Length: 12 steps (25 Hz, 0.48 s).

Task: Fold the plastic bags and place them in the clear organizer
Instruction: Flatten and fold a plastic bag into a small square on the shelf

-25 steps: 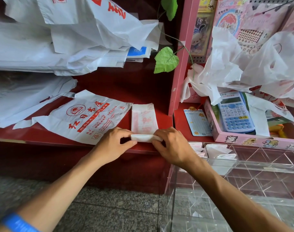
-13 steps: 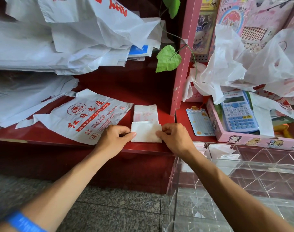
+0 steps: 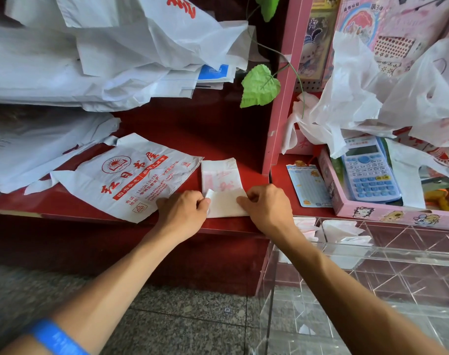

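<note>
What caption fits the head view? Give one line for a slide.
Both hands, left and right, fold a plastic bag on the red shelf beside the clear organizer.

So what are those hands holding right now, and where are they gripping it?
Both pinch the narrow folded plastic bag lying on the red shelf: the left hand at the left edge of its folded-over flap, the right hand at the right edge.

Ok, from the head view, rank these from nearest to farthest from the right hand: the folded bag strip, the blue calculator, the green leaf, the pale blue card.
1. Folded bag strip: in the fingers of the right hand, on its left.
2. Pale blue card: just to the right, on the red shelf.
3. Blue calculator: farther right, in the pink tray.
4. Green leaf: high above the hand.
</note>
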Tool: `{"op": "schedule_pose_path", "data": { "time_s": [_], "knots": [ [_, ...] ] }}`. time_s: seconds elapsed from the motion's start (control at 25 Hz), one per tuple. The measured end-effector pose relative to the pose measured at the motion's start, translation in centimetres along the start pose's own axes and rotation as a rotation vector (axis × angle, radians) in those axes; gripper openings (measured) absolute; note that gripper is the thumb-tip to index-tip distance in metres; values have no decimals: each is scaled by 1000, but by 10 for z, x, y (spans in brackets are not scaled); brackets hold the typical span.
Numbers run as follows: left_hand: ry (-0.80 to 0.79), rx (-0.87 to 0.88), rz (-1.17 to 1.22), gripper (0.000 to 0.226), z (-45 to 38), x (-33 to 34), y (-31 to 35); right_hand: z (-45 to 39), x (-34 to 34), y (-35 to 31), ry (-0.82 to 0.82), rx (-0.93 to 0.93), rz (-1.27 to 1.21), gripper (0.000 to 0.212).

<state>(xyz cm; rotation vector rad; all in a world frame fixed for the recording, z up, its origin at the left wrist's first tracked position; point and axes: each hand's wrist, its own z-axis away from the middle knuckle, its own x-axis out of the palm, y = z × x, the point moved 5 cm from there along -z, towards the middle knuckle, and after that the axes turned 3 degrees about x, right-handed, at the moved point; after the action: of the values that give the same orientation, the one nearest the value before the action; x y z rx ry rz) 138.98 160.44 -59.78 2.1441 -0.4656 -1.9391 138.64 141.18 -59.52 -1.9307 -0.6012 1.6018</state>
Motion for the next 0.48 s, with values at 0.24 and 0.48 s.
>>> {"op": "schedule_pose_path", "data": {
  "time_s": [0.24,0.48],
  "knots": [
    [93,62,-79,32,4,-1,3,3,-4,-8,28,-71,142,39],
    [129,67,-159,23,6,-5,-1,12,12,-10,-72,-498,459,47]
  ]
}}
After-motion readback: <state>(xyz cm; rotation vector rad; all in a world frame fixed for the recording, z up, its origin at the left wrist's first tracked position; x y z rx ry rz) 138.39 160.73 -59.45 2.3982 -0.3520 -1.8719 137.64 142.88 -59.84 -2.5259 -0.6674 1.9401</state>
